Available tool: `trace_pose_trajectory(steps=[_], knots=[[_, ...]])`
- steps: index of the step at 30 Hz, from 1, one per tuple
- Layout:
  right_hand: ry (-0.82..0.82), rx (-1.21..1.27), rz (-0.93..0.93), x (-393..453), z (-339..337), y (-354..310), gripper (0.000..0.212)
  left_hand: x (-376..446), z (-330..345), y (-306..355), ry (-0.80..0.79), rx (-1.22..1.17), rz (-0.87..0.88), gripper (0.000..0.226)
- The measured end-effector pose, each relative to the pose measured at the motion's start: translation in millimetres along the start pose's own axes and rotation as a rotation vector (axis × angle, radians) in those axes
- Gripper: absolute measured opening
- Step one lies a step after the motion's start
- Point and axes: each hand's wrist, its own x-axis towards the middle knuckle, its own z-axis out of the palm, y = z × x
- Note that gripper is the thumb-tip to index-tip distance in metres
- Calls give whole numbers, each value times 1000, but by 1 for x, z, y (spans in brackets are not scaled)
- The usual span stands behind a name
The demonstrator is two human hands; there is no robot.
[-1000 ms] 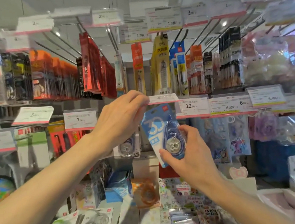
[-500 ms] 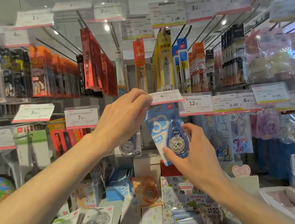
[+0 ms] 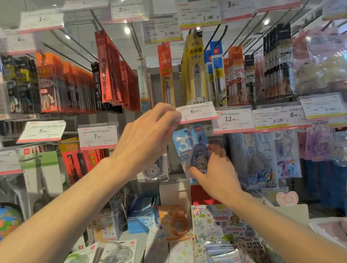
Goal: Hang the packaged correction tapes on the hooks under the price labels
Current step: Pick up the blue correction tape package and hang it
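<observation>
A blue packaged correction tape [image 3: 188, 146] hangs upright just under the white 6.00 price label [image 3: 196, 112], its top hole at the hook behind the label. My right hand [image 3: 213, 174] holds the pack's lower part between thumb and fingers. My left hand [image 3: 147, 139] pinches the left end of that label and tilts it up. Another clear-packed correction tape [image 3: 154, 170] hangs behind my left wrist. An orange one [image 3: 175, 224] and grey and green ones [image 3: 116, 260] lie on the shelf below.
Price labels 7.90 [image 3: 98, 136] and 12.90 [image 3: 232, 119] flank the hook. Rows of hanging pen and refill packs [image 3: 196, 71] fill the hooks above. Sticker packs [image 3: 259, 160] hang at right, a globe [image 3: 0, 226] sits at left, boxes and notebooks [image 3: 219, 230] below.
The blue pack has risen closer under the 6.00 label and now stands straighter. My right hand has slid lower on it. My left hand keeps the label lifted.
</observation>
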Motion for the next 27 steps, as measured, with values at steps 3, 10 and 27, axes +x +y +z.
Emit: trace_pose_trajectory(steps=[3,10,27], knots=[[-30,0,32,7,12,0,72,-2,0,0,-1,2,-3,28],[-40,52,56,3,13,7,76,-7,-1,6,-6,-18,-22,27],[-506,-72,-416,-77,2,1,27,-178,31,43,-456,-250,-616,19]])
